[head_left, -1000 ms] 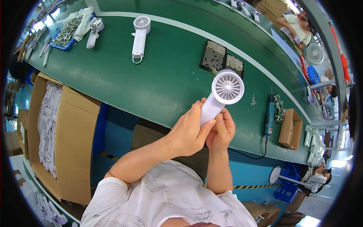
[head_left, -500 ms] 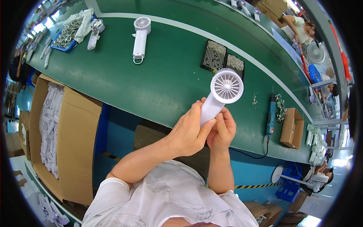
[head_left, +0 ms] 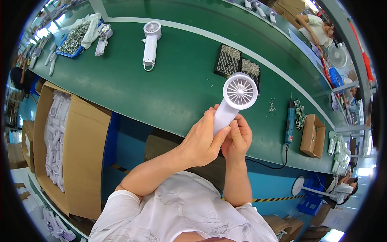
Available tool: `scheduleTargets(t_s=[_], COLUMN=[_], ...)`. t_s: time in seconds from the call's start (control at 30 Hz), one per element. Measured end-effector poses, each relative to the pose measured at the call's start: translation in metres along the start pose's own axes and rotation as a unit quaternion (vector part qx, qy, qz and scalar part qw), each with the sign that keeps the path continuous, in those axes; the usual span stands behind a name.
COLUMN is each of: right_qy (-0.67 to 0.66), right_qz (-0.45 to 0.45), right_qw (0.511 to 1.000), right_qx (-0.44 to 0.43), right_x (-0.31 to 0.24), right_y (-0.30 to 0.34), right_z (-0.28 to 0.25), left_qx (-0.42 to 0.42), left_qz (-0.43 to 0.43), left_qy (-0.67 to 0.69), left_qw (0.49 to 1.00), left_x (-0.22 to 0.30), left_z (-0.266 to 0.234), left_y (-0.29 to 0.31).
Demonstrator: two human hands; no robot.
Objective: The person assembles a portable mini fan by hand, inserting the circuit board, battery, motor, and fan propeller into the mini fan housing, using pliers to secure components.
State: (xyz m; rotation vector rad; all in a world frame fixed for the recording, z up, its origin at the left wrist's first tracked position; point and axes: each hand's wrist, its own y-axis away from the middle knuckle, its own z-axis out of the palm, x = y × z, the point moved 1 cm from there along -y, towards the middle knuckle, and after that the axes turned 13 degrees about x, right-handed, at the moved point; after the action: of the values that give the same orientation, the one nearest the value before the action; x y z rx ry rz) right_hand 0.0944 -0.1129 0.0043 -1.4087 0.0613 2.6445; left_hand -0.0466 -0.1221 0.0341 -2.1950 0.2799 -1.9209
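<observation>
A white handheld fan (head_left: 240, 92) with a round slatted head is held over the near side of the green workbench (head_left: 177, 72). My left hand (head_left: 200, 139) wraps its handle from the left, thumb laid across the front. From the other side my right hand (head_left: 238, 139) closes on the lower handle, its thumb beside the left one. The handle's bottom end is hidden by my fingers. Just behind the fan head are two black trays (head_left: 227, 62) of small metal screws. Another white handheld fan (head_left: 151, 42), with a wire loop at its base, lies farther left.
On the right lie a blue electric screwdriver (head_left: 289, 125) with a black cord, small loose parts (head_left: 299, 115) and an open cardboard box (head_left: 312, 135). A blue tray of metal loops (head_left: 74, 38) sits far left. Below stands a big carton (head_left: 86, 153) of white casings. Co-workers sit across the bench.
My hands keep their grip on the fan, whose head has tilted very slightly. The surroundings have shifted a little in view.
</observation>
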Motion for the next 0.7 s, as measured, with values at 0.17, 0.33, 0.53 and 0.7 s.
scheduleTargets(t_s=[0.17,0.33,0.53,0.7], right_qy=[0.0,0.001,0.009,0.12], right_qz=[0.004,0.004,0.006,-0.01], right_qw=[1.0,1.0,1.0,0.993], right_qx=[0.003,0.003,0.018,0.02], right_x=[0.0,-0.002,-0.001,-0.014], right_y=[0.0,0.001,0.003,0.015], right_z=[0.001,0.004,0.002,0.014], left_qx=[0.005,0.007,-0.003,-0.05], left_qz=[0.002,0.0,-0.033,-0.159], left_qy=[-0.003,-0.001,0.023,0.162], left_qw=[1.0,1.0,0.999,0.973], left_x=[0.0,0.001,0.002,-0.002], left_z=[-0.001,-0.001,-0.003,-0.01], left_y=[0.001,0.001,0.003,0.005])
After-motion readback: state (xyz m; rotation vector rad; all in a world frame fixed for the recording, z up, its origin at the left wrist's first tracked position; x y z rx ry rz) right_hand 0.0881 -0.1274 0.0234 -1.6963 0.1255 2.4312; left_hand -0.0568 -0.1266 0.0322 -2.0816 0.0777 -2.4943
